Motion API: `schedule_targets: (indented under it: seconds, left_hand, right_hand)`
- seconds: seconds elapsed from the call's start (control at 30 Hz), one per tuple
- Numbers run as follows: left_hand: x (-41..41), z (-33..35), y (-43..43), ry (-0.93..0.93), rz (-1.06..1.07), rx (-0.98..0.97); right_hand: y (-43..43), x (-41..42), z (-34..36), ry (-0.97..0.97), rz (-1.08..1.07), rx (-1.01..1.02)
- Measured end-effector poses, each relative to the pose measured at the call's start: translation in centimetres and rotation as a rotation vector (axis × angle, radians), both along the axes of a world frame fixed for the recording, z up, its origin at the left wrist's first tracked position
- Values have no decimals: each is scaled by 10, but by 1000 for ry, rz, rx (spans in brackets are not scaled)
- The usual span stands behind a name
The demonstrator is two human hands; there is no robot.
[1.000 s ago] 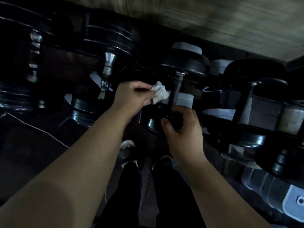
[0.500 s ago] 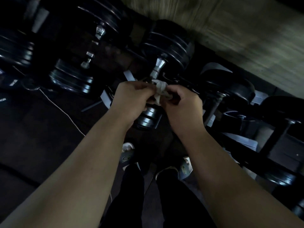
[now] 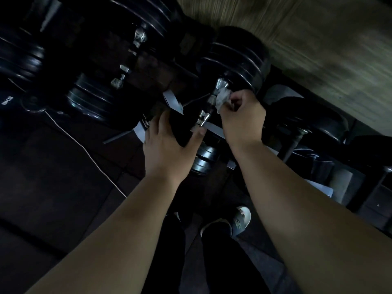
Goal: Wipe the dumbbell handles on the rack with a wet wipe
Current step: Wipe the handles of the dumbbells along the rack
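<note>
The right hand pinches the wipe on the handle, which runs toward 7 o'clock. The left hand lies open.

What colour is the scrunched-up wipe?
White. The head view shows the wipe pinched in the right hand.

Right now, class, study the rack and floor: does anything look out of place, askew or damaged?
One thing: a thin white cord trails loose across the dark floor before the rack, a possible trip hazard. No spill or damage shows, though the view is dim and blurred.
</note>
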State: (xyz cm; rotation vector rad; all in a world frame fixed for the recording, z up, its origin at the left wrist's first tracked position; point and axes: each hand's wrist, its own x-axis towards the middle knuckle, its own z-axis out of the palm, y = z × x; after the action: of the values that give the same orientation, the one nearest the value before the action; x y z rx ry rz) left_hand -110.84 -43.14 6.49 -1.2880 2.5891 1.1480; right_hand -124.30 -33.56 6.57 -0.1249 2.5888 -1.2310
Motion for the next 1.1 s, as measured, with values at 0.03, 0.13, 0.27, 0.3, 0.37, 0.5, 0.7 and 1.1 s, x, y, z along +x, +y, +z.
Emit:
schedule_targets:
  seconds: [0.03, 0.13, 0.27, 0.3, 0.37, 0.5, 0.7, 1.1]
  left_hand:
    - [2, -4, 0, 23, 19, 8]
    - [3, -12, 3, 91, 58, -53]
    - [3, -18, 4, 123, 78, -89]
    - [4, -19, 4, 127, 76, -97]
    - [4, -21, 4, 139, 61, -106]
    - [4, -25, 3, 153, 45, -136]
    - [6, -33, 2, 206, 33, -197]
    - [5, -35, 2, 225, 20, -277]
  right_hand:
    - [-5, -1, -6, 35, -25, -21]
    - [-14, -3, -23, 133, -83, -59]
    - [-15, 1, -33, 212, -2, -51]
    - [-15, 2, -35, 226, 22, -45]
    - [-16, 1, -36, 250, 37, -32]
    - [-11, -1, -28, 212, 141, 60]
    - [-1, 20, -19, 65, 439, 90]
    - [-4, 3, -22, 149, 505, 187]
